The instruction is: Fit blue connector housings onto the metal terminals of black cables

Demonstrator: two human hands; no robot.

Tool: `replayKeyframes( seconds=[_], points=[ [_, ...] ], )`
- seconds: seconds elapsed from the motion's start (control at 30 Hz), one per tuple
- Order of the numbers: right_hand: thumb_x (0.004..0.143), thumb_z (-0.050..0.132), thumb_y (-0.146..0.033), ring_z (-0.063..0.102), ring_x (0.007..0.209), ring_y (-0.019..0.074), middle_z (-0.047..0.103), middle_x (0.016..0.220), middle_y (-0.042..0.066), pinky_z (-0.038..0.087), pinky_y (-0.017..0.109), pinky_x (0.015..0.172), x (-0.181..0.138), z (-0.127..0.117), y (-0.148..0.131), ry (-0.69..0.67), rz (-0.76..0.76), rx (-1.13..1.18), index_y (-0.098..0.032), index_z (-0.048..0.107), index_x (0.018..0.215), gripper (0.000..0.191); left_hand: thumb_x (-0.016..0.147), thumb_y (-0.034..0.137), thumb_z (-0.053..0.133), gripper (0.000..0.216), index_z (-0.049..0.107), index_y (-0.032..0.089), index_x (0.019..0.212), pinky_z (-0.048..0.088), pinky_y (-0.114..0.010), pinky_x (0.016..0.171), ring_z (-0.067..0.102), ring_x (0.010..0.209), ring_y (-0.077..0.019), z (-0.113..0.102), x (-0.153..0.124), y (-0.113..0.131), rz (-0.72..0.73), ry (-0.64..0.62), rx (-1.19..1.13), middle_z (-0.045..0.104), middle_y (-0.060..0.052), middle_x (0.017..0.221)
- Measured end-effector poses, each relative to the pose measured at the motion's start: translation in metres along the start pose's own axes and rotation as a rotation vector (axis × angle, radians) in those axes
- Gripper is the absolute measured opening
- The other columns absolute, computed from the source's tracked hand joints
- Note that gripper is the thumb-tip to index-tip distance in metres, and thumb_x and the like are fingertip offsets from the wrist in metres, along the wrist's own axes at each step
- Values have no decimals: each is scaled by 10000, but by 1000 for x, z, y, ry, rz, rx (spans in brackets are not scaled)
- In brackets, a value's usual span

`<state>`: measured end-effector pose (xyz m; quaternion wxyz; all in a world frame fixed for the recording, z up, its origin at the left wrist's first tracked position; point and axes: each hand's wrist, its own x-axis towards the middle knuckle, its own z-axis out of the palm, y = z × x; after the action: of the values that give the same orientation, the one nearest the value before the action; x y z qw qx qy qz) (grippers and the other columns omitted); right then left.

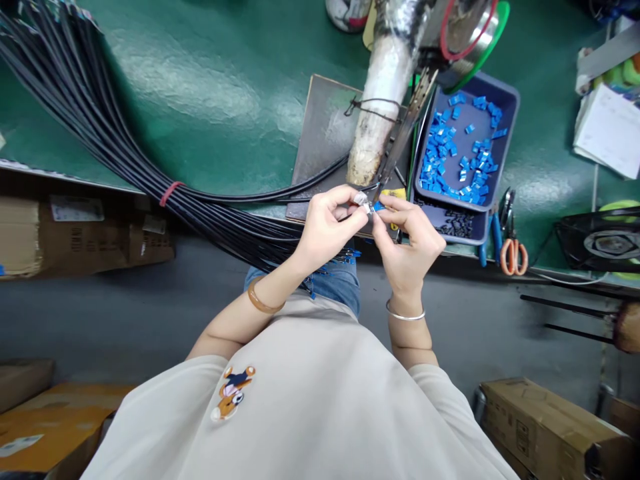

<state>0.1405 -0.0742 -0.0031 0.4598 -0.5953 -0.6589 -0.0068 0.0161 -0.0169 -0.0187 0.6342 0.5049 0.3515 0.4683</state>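
Head cam: both grips, L hand (327, 228) & R hand (407, 243), tight on small connector (361, 199).

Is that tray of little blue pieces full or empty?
Partly full: blue pieces lie scattered thinly; the tray shows bare floor between.

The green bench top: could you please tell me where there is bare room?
Widest: green bench top between the bundle of black cables and the dark flat board. A narrower strip: between the blue plastic tray and the white papers. Crowded around the left hand and right hand.
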Motion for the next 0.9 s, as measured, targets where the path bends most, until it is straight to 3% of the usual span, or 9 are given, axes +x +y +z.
replayKeyframes(
  seconds=[0.3, 0.47, 0.73, 0.9],
  points=[
    [816, 644, -107, 738, 898, 160, 752, 1032, 30, 593, 289, 777, -1, -4, 0, -33, -66, -61, -223, 577, 807, 134, 715, 146, 672, 90, 591, 143, 675, 397, -150, 526, 448, 585, -43, 0, -1, 2, -42, 2, -4, 493, 23, 663],
    [817, 631, -88, 736, 918, 162, 753, 1035, 41, 587, 281, 778, -3, -4, 2, -74, -93, -96, -218, 571, 808, 143, 701, 130, 656, 69, 592, 140, 678, 340, -159, 479, 385, 524, -27, -1, -2, -2, -98, 2, 49, 459, 31, 634],
    [857, 625, -159, 723, 823, 129, 754, 941, 7, 594, 246, 674, -4, -8, 0, -73, 75, 10, -215, 620, 808, 75, 673, 141, 683, 110, 577, 140, 641, 314, -161, 469, 376, 533, -35, -2, -3, 3, -89, -54, 15, 455, 28, 614],
    [832, 649, -119, 723, 835, 133, 754, 913, 3, 589, 265, 741, -4, -10, 0, -72, -4, 0, -218, 622, 799, 107, 681, 122, 641, 61, 583, 137, 671, 329, -138, 481, 372, 535, -24, -1, -5, 1, -58, -47, 39, 480, 36, 632]
  ],
)
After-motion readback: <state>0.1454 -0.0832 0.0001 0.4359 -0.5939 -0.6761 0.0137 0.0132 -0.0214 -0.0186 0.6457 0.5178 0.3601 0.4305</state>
